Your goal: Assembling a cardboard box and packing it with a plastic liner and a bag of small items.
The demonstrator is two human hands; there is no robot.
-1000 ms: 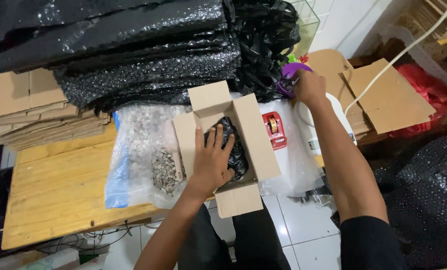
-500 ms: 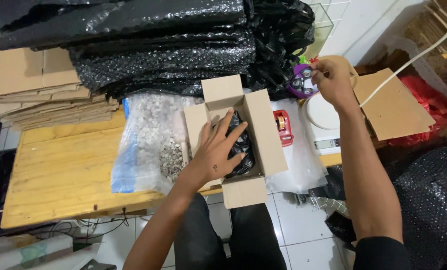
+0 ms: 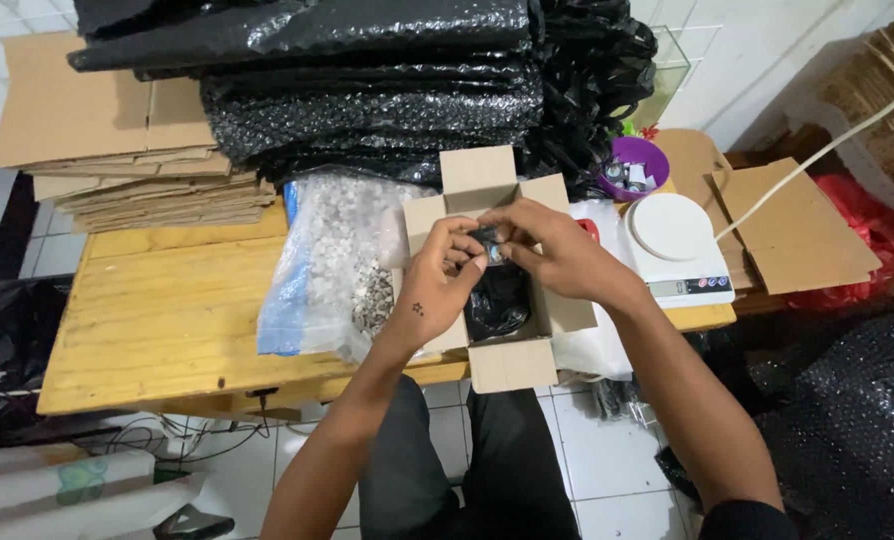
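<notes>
Meeting over the open cardboard box [image 3: 512, 330] at frame centre, both hands pinched one small dark item [image 3: 489, 247] w/ a pale glint on it; too small to say what it was. Left hand [image 3: 445, 282] was curled, thumb & forefinger closed on the item's left side; right hand [image 3: 555, 250] was closed on its right side, fingers bent over the top. Item sat just above the box opening, prob. so it could go straight down among the black wrapped stuff [image 3: 497, 305] inside. Box flaps were splayed outward, keeping the mouth free, and the box overhung the near edge of the wooden table [image 3: 157, 320], close to the person's lap. Clear plastic bag [image 3: 332, 265] of small pale & metallic bits lay touching the box's left flap, w/in easy reach. Right of centre stood a white scale [image 3: 675, 240], and a purple bowl [image 3: 635, 168] of small parts just behind it. Black bubble wrap stack [image 3: 367, 90] and flat cardboard sheets [image 3: 117, 140] filled the upper left, back from the work area.
</notes>
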